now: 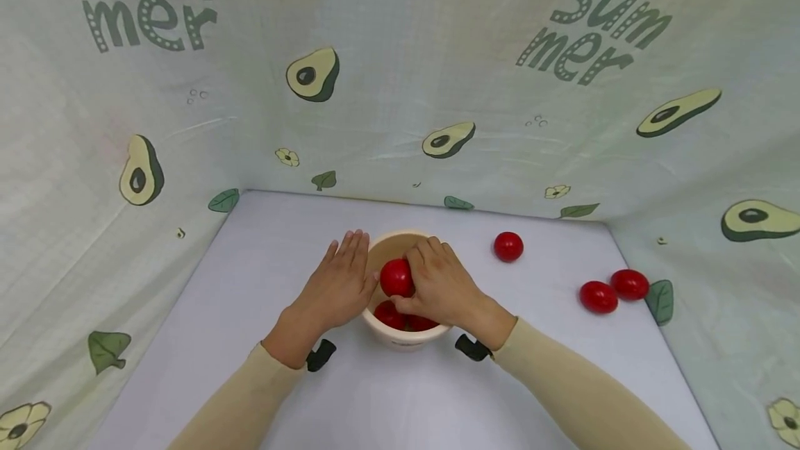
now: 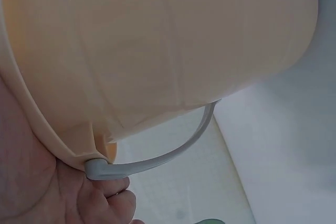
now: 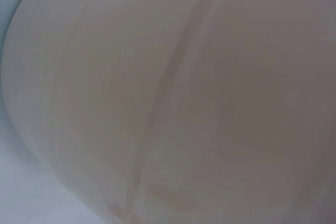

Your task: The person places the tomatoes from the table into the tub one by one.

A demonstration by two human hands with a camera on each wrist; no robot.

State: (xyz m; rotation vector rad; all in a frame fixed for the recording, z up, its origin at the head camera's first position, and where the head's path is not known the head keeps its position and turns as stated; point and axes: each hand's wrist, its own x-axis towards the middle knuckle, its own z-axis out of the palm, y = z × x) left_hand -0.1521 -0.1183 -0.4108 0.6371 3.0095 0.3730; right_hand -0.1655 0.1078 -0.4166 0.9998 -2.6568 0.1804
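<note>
A cream bucket (image 1: 405,343) stands on the table in the head view, with red tomatoes (image 1: 390,314) lying inside. My right hand (image 1: 440,283) reaches over its right rim and grips one tomato (image 1: 396,278) above the others. Flat against the left side of the rim rests my left hand (image 1: 340,283), its fingers straight. Up close in the left wrist view are the bucket wall (image 2: 173,40), its grey handle (image 2: 157,160) hanging down, and part of the left palm at the rim. The right wrist view is filled by the bucket's side (image 3: 173,98); the right hand is hidden there.
One loose tomato (image 1: 509,246) lies on the white table (image 1: 281,228) right of the bucket. Farther right, two tomatoes (image 1: 598,296) sit side by side near the table's right edge. A printed cloth (image 1: 387,103) hangs around the back and sides.
</note>
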